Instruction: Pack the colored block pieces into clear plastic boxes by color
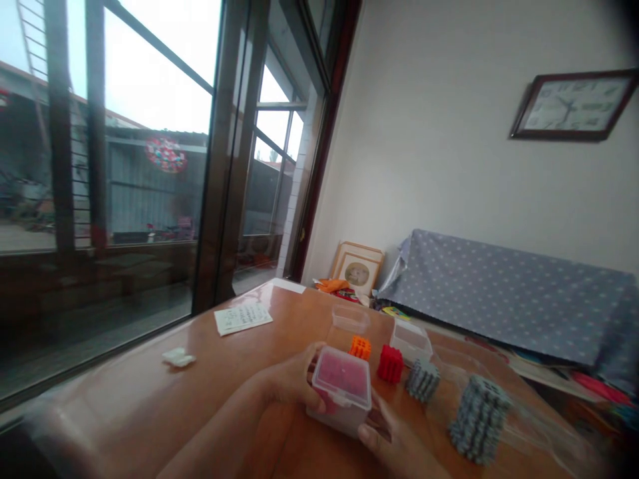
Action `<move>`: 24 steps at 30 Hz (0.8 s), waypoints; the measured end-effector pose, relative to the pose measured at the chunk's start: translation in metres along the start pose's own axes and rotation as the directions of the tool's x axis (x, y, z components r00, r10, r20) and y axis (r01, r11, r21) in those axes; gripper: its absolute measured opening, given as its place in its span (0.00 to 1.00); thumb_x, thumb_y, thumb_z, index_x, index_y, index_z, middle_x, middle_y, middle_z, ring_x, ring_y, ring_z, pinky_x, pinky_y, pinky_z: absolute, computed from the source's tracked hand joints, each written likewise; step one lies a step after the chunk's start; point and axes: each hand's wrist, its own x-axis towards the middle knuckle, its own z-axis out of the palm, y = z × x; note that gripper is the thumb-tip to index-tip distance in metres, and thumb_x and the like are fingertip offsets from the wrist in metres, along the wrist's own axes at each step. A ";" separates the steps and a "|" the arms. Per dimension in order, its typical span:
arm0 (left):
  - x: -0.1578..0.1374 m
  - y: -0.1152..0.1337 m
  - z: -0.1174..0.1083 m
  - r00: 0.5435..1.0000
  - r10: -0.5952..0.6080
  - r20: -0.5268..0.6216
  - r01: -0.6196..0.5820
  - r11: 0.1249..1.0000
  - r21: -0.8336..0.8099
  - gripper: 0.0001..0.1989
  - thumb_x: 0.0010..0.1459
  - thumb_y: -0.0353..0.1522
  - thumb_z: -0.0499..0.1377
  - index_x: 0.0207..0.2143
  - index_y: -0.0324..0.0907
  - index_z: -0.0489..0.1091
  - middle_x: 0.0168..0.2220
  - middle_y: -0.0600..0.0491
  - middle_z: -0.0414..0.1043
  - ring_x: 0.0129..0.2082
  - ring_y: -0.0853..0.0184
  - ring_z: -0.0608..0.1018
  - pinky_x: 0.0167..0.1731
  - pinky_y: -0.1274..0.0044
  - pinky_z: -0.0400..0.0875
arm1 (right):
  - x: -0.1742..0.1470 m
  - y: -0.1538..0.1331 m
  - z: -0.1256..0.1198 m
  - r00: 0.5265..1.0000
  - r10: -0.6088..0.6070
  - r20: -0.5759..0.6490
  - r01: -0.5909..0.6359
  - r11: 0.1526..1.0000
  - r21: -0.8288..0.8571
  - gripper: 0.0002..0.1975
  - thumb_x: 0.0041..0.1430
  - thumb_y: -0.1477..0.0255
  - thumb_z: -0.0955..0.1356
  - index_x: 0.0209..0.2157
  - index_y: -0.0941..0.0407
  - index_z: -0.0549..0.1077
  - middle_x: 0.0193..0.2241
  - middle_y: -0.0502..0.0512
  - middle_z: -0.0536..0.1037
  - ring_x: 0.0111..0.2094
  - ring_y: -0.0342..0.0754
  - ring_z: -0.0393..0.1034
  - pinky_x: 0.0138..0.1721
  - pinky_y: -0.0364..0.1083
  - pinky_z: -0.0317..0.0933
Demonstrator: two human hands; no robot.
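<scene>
A clear plastic box (342, 392) with a closed lid is held between my two hands near the front of the wooden table (239, 379); something pink shows through its lid. My left hand (304, 382) wraps its left side, thumb at the front. My right hand (382, 426) grips the right front corner. Just beyond the box stand stacks of interlocking plastic pieces: an orange stack (360, 348), a red stack (390, 364) and a small grey stack (423, 380). A taller grey stack (480, 419) stands to the right of my right hand.
Behind the stacks are an open clear container (351, 318) and another clear box (411, 340). Clear plastic (524, 426) lies along the right side. A written paper (243, 319) and a crumpled white wad (178, 358) lie on the left. Glass doors (150, 199) border the table's left.
</scene>
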 end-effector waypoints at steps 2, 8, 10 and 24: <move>-0.003 0.002 -0.010 0.999 -0.006 -0.047 0.005 1.000 -0.011 0.58 0.31 0.26 0.76 0.64 0.50 0.52 0.61 0.45 0.63 0.59 0.50 0.71 0.52 0.61 0.71 | -0.001 0.006 -0.001 0.996 0.077 -0.050 -0.077 0.997 -0.001 0.53 0.56 0.41 0.69 0.72 0.55 0.49 0.67 0.68 0.63 0.68 0.61 0.58 0.66 0.58 0.54; -0.015 0.004 -0.048 0.989 -0.012 -0.150 0.014 1.000 0.011 0.54 0.34 0.24 0.72 0.62 0.48 0.52 0.60 0.45 0.64 0.58 0.52 0.71 0.51 0.63 0.71 | 0.000 0.014 -0.002 0.966 0.173 -0.193 -0.192 0.978 -0.084 0.53 0.55 0.38 0.67 0.71 0.55 0.53 0.65 0.70 0.67 0.67 0.62 0.59 0.67 0.59 0.51; -0.017 0.003 -0.060 0.982 0.008 -0.191 -0.003 1.000 0.025 0.53 0.34 0.24 0.71 0.62 0.49 0.52 0.59 0.47 0.65 0.58 0.53 0.71 0.52 0.63 0.71 | 0.002 0.015 -0.002 0.967 0.163 -0.195 -0.189 0.975 -0.119 0.52 0.55 0.37 0.66 0.70 0.55 0.56 0.63 0.68 0.69 0.67 0.62 0.60 0.67 0.59 0.52; -0.016 -0.009 -0.108 0.969 -0.009 -0.246 0.037 0.993 0.111 0.44 0.37 0.25 0.64 0.59 0.46 0.56 0.50 0.52 0.74 0.52 0.57 0.75 0.47 0.69 0.71 | 0.018 0.040 -0.014 0.946 0.230 -0.231 -0.284 0.929 -0.238 0.57 0.48 0.32 0.65 0.67 0.60 0.63 0.55 0.72 0.77 0.61 0.67 0.68 0.63 0.58 0.59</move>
